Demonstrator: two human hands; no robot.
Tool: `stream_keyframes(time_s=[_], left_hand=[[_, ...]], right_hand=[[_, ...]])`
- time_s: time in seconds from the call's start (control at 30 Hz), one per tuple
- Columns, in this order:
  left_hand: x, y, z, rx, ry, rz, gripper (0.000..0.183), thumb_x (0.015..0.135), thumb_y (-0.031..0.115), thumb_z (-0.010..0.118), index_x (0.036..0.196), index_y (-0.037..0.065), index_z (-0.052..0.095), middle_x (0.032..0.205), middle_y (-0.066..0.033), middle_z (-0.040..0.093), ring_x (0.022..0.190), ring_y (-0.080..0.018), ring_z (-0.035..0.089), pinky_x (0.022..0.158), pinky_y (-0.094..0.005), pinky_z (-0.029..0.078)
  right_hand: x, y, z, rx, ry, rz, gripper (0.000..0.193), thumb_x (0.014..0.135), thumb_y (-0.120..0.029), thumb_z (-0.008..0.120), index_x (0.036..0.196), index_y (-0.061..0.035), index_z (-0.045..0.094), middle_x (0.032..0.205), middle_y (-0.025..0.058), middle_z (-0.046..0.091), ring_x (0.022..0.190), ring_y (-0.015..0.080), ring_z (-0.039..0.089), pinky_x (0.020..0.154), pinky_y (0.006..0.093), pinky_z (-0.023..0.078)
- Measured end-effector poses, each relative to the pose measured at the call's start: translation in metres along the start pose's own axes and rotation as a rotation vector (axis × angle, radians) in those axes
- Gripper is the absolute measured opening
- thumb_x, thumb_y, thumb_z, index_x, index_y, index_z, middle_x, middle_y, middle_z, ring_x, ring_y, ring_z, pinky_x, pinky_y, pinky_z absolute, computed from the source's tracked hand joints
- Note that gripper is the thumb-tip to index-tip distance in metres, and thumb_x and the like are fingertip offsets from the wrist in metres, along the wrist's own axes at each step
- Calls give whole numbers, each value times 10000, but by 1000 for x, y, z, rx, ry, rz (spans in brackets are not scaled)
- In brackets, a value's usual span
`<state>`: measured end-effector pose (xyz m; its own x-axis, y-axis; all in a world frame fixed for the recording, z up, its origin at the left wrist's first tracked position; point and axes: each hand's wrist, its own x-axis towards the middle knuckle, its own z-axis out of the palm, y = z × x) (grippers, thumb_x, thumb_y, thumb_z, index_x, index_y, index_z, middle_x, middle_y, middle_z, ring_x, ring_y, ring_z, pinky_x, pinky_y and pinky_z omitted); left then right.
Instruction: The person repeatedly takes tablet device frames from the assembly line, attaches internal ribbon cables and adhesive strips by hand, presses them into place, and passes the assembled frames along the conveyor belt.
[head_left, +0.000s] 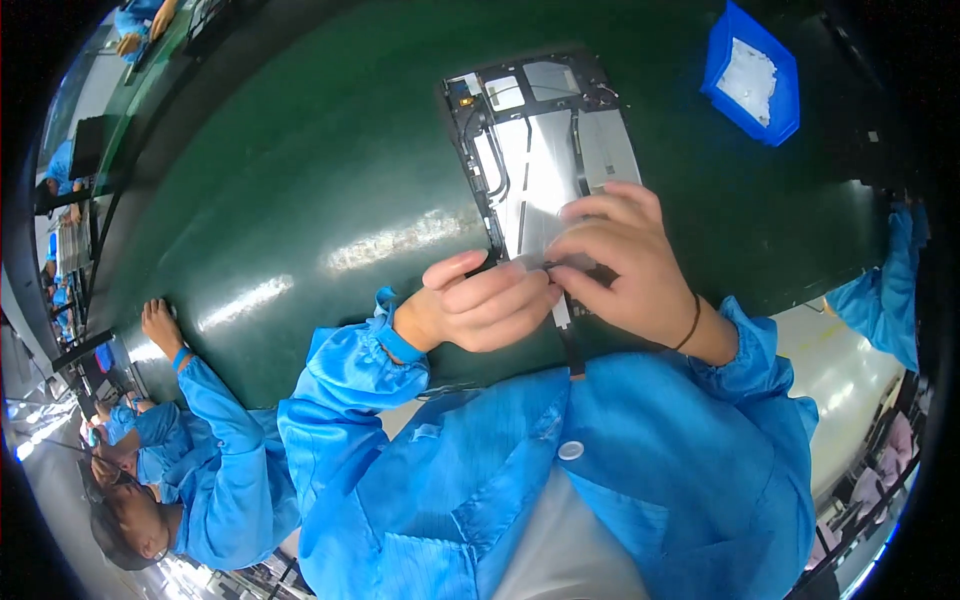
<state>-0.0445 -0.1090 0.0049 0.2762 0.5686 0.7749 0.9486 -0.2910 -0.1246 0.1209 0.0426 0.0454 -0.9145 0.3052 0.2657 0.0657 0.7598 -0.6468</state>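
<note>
A flat electronic device chassis [545,140] with a black frame, silver panels and thin black cables lies on the green table in front of me. Over its near end, my left hand [490,305] is closed, its fingers curled and their tips brought together. Beside it, my right hand [630,270] pinches with thumb and forefinger, the other fingers bent over the chassis's right side. The fingertips of both hands nearly meet; whatever is between them is too small or hidden to name. A narrow silver and black strip [562,314] shows just below the hands.
At the back right of the green table [330,150] stands a blue plastic bin [712,75] holding white pieces. A co-worker in blue sits at my left, with a hand [160,325] on the table edge. Another blue sleeve [880,300] shows at the far right.
</note>
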Motion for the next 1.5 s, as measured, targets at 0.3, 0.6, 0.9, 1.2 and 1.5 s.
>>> stream_keyframes(time_s=[0.3,0.6,0.9,1.2,1.5], left_hand=[[-3,-6,-1,-171,23,139,171,804,132,619,936,181,715,1063,28,654,1074,-132,570,993,-321,441],[15,-10,-4,-490,-132,21,140,773,178,687,908,151,712,1035,-11,688,971,-205,635,991,-391,413],[25,-19,37,-496,-152,-818,168,691,127,800,827,114,701,1142,-30,612,1203,-311,469,1057,-501,245],[24,-17,34,-405,-206,-791,167,702,145,796,850,150,719,1240,-51,574,1274,-364,394,1073,-519,224],[26,-13,33,-347,-261,-778,263,763,124,740,1021,133,690,1310,-106,519,1294,-382,371,1083,-520,222]], right_hand=[[11,0,-6,75,-84,-37,70,722,-190,753,760,-154,706,878,-3,681,1034,201,593,1023,410,353],[26,27,-27,345,282,345,76,774,-106,727,847,-85,717,864,55,685,841,262,632,801,339,493],[19,137,-137,-1015,614,69,184,850,-114,706,1025,-59,721,992,107,714,923,254,678,847,331,510],[-18,21,-16,-229,-155,-471,317,814,-256,663,1087,-95,667,1221,43,640,1206,269,556,973,444,424],[8,27,-25,-262,-293,-223,471,816,-301,678,1244,-121,594,1262,51,626,1368,301,411,1093,524,292]])
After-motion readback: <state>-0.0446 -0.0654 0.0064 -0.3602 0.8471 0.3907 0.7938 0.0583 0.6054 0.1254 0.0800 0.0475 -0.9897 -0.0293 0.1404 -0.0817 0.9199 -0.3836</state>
